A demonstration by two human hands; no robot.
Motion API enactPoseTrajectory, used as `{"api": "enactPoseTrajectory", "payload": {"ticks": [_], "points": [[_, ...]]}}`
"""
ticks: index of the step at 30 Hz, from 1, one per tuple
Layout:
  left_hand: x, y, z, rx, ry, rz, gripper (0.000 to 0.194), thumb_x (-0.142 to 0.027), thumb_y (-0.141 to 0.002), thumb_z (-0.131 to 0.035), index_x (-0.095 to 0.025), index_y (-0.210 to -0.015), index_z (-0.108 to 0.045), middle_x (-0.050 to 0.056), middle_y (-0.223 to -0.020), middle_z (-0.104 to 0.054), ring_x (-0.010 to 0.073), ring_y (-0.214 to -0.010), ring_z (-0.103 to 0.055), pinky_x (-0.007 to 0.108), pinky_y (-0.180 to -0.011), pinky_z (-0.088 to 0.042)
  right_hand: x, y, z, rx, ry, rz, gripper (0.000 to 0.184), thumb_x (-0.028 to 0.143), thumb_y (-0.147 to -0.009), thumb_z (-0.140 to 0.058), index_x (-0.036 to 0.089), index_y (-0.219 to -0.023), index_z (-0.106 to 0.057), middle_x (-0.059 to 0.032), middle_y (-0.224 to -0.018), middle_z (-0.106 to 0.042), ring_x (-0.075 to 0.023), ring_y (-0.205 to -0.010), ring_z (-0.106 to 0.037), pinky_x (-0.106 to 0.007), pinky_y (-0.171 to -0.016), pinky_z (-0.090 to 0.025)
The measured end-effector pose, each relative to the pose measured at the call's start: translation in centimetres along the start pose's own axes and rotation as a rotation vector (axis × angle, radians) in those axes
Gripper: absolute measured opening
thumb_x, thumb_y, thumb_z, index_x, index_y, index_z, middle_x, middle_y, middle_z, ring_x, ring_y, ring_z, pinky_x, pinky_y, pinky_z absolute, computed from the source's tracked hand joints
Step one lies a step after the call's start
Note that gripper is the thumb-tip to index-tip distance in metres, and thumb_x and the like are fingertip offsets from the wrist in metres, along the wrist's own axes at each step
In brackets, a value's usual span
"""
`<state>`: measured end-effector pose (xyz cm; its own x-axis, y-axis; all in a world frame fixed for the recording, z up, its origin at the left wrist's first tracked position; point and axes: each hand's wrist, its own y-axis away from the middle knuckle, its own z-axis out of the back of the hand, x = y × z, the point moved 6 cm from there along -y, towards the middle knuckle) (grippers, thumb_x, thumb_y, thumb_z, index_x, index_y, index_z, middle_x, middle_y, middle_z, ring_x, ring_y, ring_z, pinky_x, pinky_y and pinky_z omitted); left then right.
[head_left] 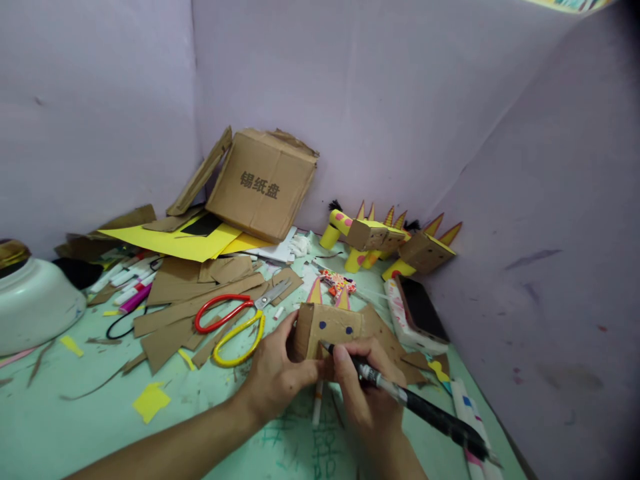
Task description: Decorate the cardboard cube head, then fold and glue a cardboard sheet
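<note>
A small cardboard box figure (333,327) with two dark dots and two pointed pink-and-yellow ears stands on the green table. My left hand (277,373) is closed around its left side and bottom edge. My right hand (363,393) grips a black marker pen (415,403), and the pen's tip touches the box's front face near its lower edge. The pen's body runs off toward the lower right.
Red and yellow-handled scissors (235,320) lie left of the box among cardboard strips (180,313). A larger printed cardboard box (263,183) leans on the back wall over yellow paper (180,243). Finished cardboard animals (387,240), a phone (423,308), markers (127,280) and a white bowl (35,300) surround the work spot.
</note>
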<state>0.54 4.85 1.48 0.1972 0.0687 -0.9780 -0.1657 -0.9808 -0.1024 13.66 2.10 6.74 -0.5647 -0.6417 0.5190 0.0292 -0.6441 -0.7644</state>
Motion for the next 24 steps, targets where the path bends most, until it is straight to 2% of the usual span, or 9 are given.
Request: {"api": "enactPoseTrajectory", "payload": {"ticks": [3,8,12,17,20,24], "points": [[0.0,0.0,0.0,-0.004,0.004,0.01,0.054,-0.027,-0.065,-0.075,-0.024,-0.115,-0.054,-0.001,-0.095,-0.066,0.023,-0.087,-0.06,0.032,-0.079,-0.05,-0.3,0.1,0.0,-0.002,-0.032,-0.019,0.013,0.019,-0.082,-0.058,0.02,-0.068,-0.058,0.0067,-0.049,-0.054,-0.0069,-0.038,-0.05,-0.015,-0.038,-0.039],[0.4,0.1,0.0,-0.018,0.026,0.031,0.058,-0.02,-0.062,-0.074,-0.023,-0.116,-0.053,0.001,-0.098,-0.066,0.0257,-0.092,-0.061,0.034,-0.081,-0.05,-1.6,0.9,0.2,-0.043,-0.214,-0.178,0.013,0.02,-0.085,-0.057,0.021,-0.071,-0.057,0.0066,-0.052,-0.054,-0.0082,-0.042,-0.052,-0.017,-0.042,-0.042],[0.7,-0.1,0.0,-0.001,0.127,0.045,0.063,-0.018,-0.061,-0.071,-0.02,-0.12,-0.051,0.004,-0.106,-0.068,0.0289,-0.1,-0.062,0.037,-0.084,-0.051,-2.8,1.5,1.7,-0.2,-0.335,-0.285,0.015,0.024,-0.084,-0.059,0.02,-0.07,-0.057,0.0059,-0.053,-0.054,-0.0093,-0.043,-0.05,-0.019,-0.042,-0.04],[1.2,-0.5,0.5,-0.039,0.168,0.129,0.069,-0.024,-0.058,-0.073,-0.014,-0.121,-0.049,0.01,-0.109,-0.068,0.0335,-0.104,-0.06,0.041,-0.084,-0.05,-4.3,1.6,4.0,-0.386,-0.294,-0.4,0.021,0.031,-0.08,-0.065,0.018,-0.067,-0.056,0.0057,-0.049,-0.052,-0.0092,-0.042,-0.046,-0.021,-0.042,-0.035],[1.5,-0.7,0.9,-0.074,0.157,0.179,0.072,-0.026,-0.056,-0.073,-0.012,-0.122,-0.049,0.011,-0.11,-0.067,0.0335,-0.106,-0.059,0.041,-0.085,-0.049,-4.7,1.3,4.4,-0.403,-0.313,-0.451,0.023,0.033,-0.082,-0.064,0.018,-0.067,-0.054,0.0055,-0.051,-0.051,-0.0094,-0.044,-0.045,-0.022,-0.044,-0.034],[1.6,-0.9,1.2,-0.082,0.086,0.233,0.066,-0.028,-0.056,-0.072,-0.013,-0.118,-0.054,0.011,-0.109,-0.068,0.033,-0.103,-0.06,0.039,-0.081,-0.049,-4.8,1.2,4.2,-0.374,-0.357,-0.472,0.024,0.034,-0.083,-0.063,0.018,-0.068,-0.053,0.0062,-0.051,-0.048,-0.0091,-0.044,-0.043,-0.022,-0.043,-0.033]]}}
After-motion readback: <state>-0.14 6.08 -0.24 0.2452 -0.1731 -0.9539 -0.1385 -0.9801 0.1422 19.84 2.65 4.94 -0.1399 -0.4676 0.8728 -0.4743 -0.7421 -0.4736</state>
